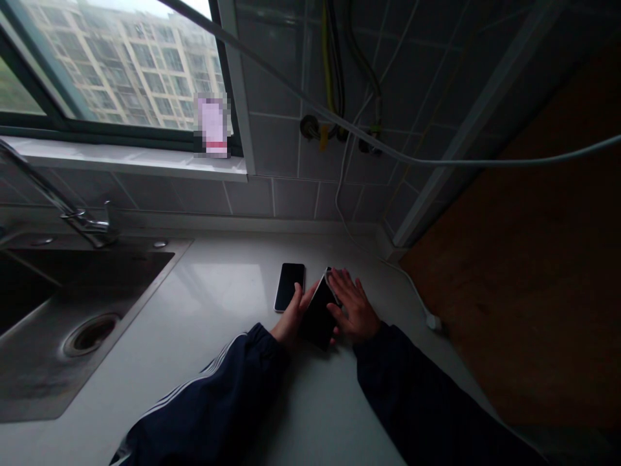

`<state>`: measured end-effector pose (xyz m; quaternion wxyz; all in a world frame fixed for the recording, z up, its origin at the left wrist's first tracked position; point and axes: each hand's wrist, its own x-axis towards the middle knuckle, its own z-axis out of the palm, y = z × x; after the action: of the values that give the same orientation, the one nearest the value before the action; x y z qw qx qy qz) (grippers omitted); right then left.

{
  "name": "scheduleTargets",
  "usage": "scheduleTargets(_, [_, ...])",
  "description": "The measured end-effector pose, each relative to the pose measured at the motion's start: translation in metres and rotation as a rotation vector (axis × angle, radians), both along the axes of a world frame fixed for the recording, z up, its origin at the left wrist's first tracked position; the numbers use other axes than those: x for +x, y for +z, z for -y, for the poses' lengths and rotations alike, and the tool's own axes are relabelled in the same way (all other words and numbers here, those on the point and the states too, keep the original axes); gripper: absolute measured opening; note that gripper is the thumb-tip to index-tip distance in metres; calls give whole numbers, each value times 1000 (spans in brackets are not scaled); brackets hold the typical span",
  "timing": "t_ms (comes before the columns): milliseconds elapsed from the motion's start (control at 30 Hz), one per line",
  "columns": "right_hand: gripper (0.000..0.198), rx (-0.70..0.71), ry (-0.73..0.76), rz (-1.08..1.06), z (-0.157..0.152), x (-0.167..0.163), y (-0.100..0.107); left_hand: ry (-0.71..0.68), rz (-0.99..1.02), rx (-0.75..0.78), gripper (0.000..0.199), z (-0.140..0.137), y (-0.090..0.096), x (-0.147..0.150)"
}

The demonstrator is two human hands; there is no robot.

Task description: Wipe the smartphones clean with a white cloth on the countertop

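My left hand (290, 317) is wrapped around the lower left side of a dark smartphone (317, 320), which is held tilted above the counter. Fingertips show at the phone's right edge. My right hand (356, 307) is against its upper right part, thumb over the dark face and fingers along the top edge. Something pale shows under those fingertips, too small to make out. A second smartphone (287, 288) with a black screen and light rim lies flat on the counter, just left of the held one.
White countertop (218, 388) runs under both arms. At the left are a steel sink (43, 375) and a faucet (92, 223). A white cable (412, 278) with a plug end lies at the right, beside a brown wooden panel (533, 272). Another cable (436, 162) hangs across above.
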<state>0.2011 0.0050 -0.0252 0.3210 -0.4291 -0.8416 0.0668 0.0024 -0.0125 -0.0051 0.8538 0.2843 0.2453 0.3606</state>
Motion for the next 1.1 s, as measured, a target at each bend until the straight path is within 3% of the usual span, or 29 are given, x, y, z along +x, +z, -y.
scheduleTargets(100, [66, -26, 0, -5, 3, -3, -1, 2, -19, 15, 87, 0, 2, 1])
scheduleTargets(300, [62, -26, 244, 24, 23, -19, -4, 211, -10, -67, 79, -9, -4, 3])
scheduleTargets(467, [56, 48, 356, 18, 45, -36, -6, 173, 63, -187, 92, -11, -12, -7])
scheduleTargets(600, [52, 70, 297, 79, 37, -31, -5, 153, 110, -212, 91, -10, -11, -8])
scheduleTargets(767, [53, 17, -35, 109, 11, -9, 3, -29, 105, -158, 89, -4, -1, -4])
scheduleTargets(867, [55, -5, -115, 84, 4, -4, 5, -101, 73, -73, 87, -2, 2, -4])
scheduleTargets(967, [57, 10, -67, 74, 10, -10, 4, -52, 39, -77, 84, -2, 2, -3])
scheduleTargets(1100, [53, 83, 176, 111, 30, -27, 4, 106, 62, -138, 81, -5, 2, -1])
